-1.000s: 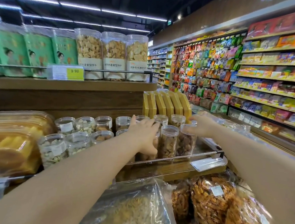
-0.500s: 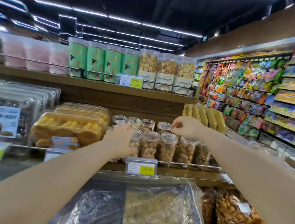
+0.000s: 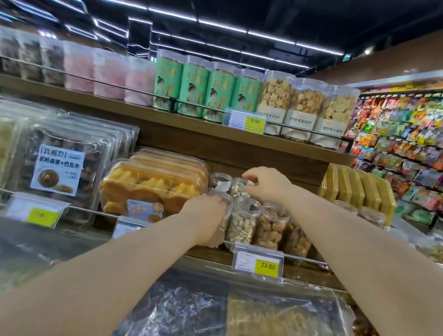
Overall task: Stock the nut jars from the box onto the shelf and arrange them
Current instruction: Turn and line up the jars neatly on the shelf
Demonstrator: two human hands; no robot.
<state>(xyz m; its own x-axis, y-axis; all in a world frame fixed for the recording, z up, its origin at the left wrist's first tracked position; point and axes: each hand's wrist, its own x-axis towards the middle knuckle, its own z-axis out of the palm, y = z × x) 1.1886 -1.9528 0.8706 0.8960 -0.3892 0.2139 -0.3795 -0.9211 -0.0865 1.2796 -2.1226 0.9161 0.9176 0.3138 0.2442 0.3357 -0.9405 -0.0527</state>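
Observation:
Several clear nut jars stand in rows on the middle wooden shelf [image 3: 310, 274]. My left hand [image 3: 206, 214] grips the leftmost front-row jar [image 3: 224, 221], which it mostly hides. My right hand [image 3: 265, 183] reaches over the front row and pinches the top of a back-row jar [image 3: 237, 189] of pale nuts. A front jar of pale nuts [image 3: 242, 224] and one of brown nuts [image 3: 271, 226] stand between my arms. No box is in view.
Trays of yellow pastries [image 3: 150, 188] press against the jars' left side. Yellow packets [image 3: 359, 189] stand at the right. A price tag [image 3: 259, 262] hangs on the shelf rail. Tall tubs line the upper shelf [image 3: 165, 121]. Bagged snacks [image 3: 277, 326] lie below.
My view has swung left along the shelf. Both hands have moved left across the jar rows; the left now holds the leftmost front jar and the right is on a back jar.

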